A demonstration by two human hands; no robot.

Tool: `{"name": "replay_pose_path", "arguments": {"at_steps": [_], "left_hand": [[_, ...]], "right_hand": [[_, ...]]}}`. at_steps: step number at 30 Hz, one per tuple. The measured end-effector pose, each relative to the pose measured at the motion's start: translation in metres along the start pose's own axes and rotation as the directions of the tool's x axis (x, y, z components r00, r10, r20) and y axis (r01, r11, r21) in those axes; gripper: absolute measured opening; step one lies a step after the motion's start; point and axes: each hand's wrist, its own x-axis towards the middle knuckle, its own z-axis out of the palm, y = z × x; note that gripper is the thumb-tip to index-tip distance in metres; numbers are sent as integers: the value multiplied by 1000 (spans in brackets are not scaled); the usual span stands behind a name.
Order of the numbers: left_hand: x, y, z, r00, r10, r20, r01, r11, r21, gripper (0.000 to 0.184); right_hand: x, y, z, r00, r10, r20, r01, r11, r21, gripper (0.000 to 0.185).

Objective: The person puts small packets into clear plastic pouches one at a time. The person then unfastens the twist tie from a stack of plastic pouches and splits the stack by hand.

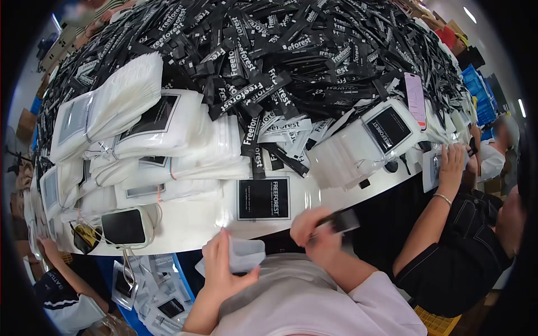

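My left hand [219, 259] is closed on a translucent white plastic bag [246, 255], just off the table's near edge. To its right, my right hand [318, 234] is blurred by motion, its fingers curled around a dark packet [343, 222]. Whether it holds one packet or more I cannot tell. Between and beyond both hands, a clear bag with a black FREEFOREST label [263, 199] lies flat on the white table [210, 221].
A large heap of black Freeforest packets [252, 50] covers the far table. Bundled bags [168, 134] are stacked left, more bags [364, 145] right, near a pink-screened phone [414, 101]. A blue bin [182, 269] holds filled bags below. Co-workers sit on both sides.
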Motion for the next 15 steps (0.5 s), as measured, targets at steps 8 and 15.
{"name": "replay_pose_path", "arguments": {"at_steps": [8,15], "left_hand": [[26,5,14,972,157,-175,-154,988,33,117],[28,10,21,978,153,-139,-168,980,-107,115]], "right_hand": [[19,-43,33,946,234,223,-226,972,-61,30],[18,-19,31,985,2,175,95,835,-542,61]]}}
